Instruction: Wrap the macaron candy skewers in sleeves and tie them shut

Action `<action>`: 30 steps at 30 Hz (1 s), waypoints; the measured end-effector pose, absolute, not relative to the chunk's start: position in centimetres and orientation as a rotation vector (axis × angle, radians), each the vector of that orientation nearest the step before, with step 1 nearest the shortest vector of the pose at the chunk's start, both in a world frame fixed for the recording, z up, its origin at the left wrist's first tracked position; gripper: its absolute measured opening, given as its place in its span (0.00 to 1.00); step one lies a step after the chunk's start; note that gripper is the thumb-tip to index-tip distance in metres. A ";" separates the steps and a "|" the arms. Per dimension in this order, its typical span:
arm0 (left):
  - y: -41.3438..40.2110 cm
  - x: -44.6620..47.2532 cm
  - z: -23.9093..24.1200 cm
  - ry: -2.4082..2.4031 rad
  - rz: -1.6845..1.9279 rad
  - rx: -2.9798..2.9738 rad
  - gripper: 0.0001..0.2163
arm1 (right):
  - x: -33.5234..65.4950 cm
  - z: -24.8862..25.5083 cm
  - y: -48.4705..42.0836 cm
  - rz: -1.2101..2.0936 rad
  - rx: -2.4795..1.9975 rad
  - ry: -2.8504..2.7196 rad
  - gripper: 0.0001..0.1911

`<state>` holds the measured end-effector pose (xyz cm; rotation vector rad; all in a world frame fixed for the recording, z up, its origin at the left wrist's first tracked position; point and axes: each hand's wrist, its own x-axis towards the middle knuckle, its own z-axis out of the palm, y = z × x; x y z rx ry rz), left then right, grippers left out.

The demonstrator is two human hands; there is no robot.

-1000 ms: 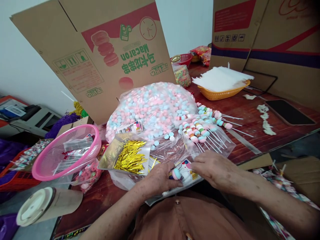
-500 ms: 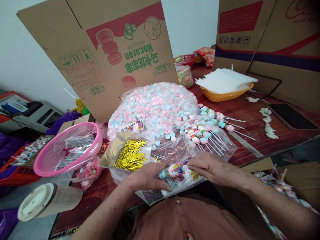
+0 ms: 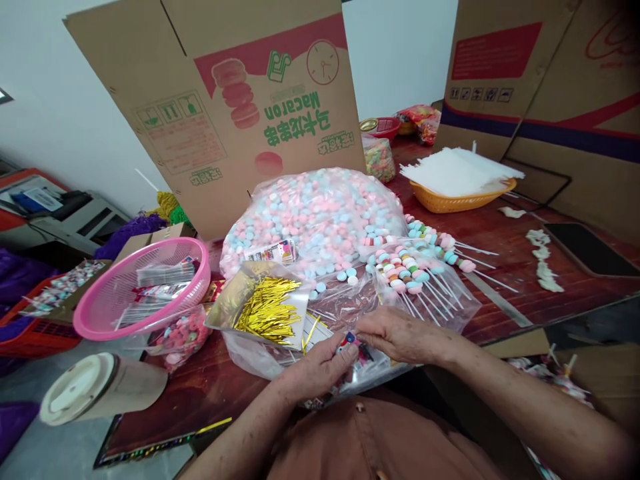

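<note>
My left hand (image 3: 325, 363) is closed round a small printed plastic wrapper (image 3: 364, 355) close to my body, thumb on top. My right hand (image 3: 400, 333) pinches at the wrapper's upper end, its fingertips bent inward and partly hidden. What the wrapper contains is mostly covered by my fingers. Beneath both hands lies clear plastic sheeting (image 3: 250, 357). Just beyond the left hand is a pouch of gold twist ties (image 3: 270, 310), with one loose gold tie (image 3: 311, 333) beside it. Candy skewers (image 3: 407, 270) on white sticks rest beyond my right hand.
A large clear bag of pink and blue candies (image 3: 315, 213) stands behind. On the left are a pink basket (image 3: 83, 320) of printed wrappers and a lidded paper cup (image 3: 135, 383). To the right are a yellow basket (image 3: 460, 200) and a phone (image 3: 595, 248). Cardboard boxes (image 3: 165, 60) rise behind.
The candy skewer and printed wrapper seen lying across between my hands are now mostly hidden in my left grip. My hands have come closer together. The whole view has shifted slightly.
</note>
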<state>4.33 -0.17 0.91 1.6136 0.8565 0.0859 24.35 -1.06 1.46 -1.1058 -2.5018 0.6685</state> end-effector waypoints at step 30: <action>0.1 1.2 -1.2 0.780 0.369 1.003 0.17 | 16.3 -1.8 -1.3 1.203 -1.431 -1.617 0.15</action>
